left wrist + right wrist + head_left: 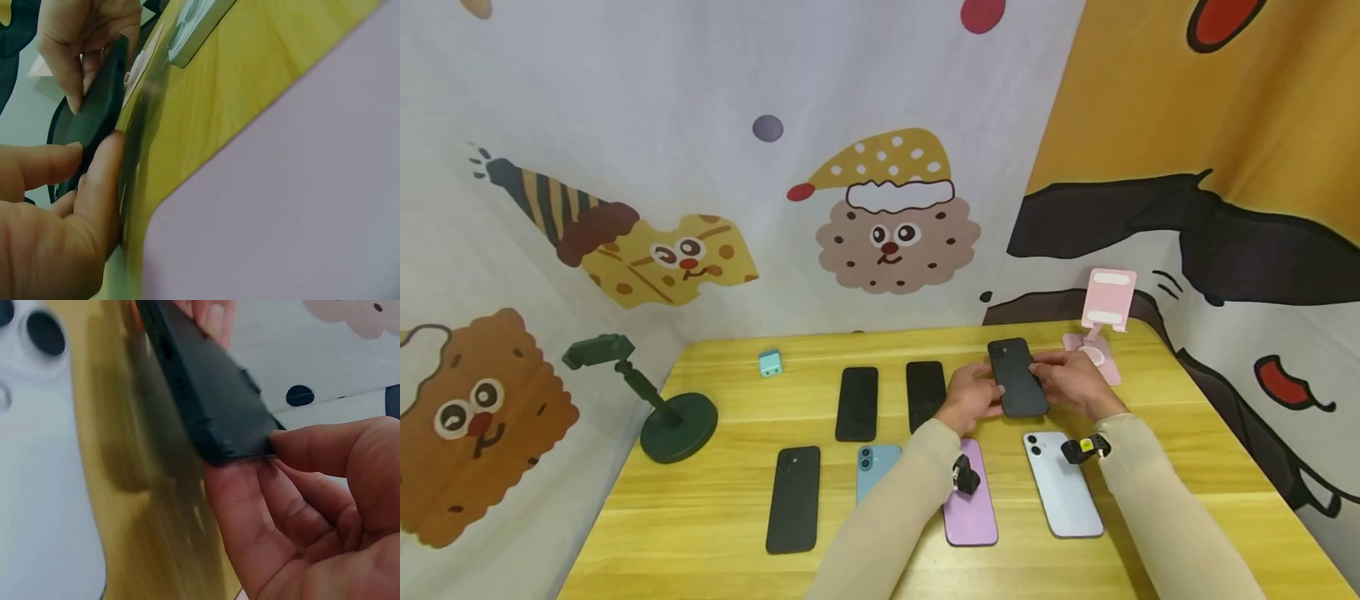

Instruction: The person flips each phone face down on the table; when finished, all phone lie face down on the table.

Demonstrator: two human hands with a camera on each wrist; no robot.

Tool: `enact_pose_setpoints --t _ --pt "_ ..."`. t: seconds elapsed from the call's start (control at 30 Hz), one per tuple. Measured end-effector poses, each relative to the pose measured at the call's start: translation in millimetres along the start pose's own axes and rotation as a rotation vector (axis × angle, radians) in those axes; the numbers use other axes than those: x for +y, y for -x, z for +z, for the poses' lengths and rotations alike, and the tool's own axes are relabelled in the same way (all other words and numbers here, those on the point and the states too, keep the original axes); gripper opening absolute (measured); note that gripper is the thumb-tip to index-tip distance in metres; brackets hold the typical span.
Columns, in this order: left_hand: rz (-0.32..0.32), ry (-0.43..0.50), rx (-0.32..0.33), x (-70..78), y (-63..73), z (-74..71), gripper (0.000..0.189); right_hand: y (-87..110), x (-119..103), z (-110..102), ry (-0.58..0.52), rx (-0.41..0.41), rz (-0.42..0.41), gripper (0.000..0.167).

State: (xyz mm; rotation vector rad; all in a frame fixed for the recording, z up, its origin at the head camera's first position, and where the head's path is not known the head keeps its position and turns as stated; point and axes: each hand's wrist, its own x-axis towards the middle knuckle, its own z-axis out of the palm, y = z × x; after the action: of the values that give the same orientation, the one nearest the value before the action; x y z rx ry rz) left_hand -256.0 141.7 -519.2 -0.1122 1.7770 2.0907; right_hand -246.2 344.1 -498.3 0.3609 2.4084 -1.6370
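Observation:
Between both hands a black smartphone (pixel 1018 379) is held above the table, its camera side facing up in the head view. My left hand (pixel 970 396) pinches its left edge, thumb on top and fingers beneath, as the left wrist view shows at the phone's edge (pixel 94 115). On the opposite edge my right hand (pixel 1075 381) pinches it the same way; in the right wrist view the thumb presses the phone's back (pixel 219 387). Below the hands lie a white phone (pixel 1063 487) and a pink phone (pixel 973 508), the latter partly behind the left wrist.
A pink phone stand (pixel 1108 300) stands just beyond the right hand. Two dark phones, one (pixel 857 404) and another (pixel 925 392), lie left of the hands. Nearer are a black phone (pixel 793 500) and a blue phone (pixel 874 471). A green stand (pixel 677 427) and charger (pixel 770 363) are farther left.

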Motion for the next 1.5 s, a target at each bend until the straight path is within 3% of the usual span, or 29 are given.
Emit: enact_pose_setpoints --t 0.17,0.37,0.77,0.97,1.33,1.5 --pt "-0.012 -0.086 0.083 3.8 3.9 1.3 0.046 -4.8 4 -1 0.041 -0.001 0.039 0.056" --pt "0.020 -0.214 0.139 5.1 6.0 1.1 0.039 -9.1 10 -1 0.001 -0.022 0.022 0.051" --pt "0.042 -0.356 0.179 1.0 4.9 -2.1 0.030 -2.7 17 3 -0.012 -0.028 -0.016 0.050" --pt "0.063 -0.330 0.157 3.8 7.5 -4.0 0.023 -3.4 16 0 -0.021 -0.018 -0.014 0.049" --pt "0.022 -0.230 0.099 5.0 6.7 -8.9 0.029 -4.4 17 0 -0.018 -0.001 0.007 0.049" --pt "0.002 -0.198 0.037 4.0 5.1 -13.9 0.034 -2.1 15 -2 -0.023 -0.002 0.001 0.050"
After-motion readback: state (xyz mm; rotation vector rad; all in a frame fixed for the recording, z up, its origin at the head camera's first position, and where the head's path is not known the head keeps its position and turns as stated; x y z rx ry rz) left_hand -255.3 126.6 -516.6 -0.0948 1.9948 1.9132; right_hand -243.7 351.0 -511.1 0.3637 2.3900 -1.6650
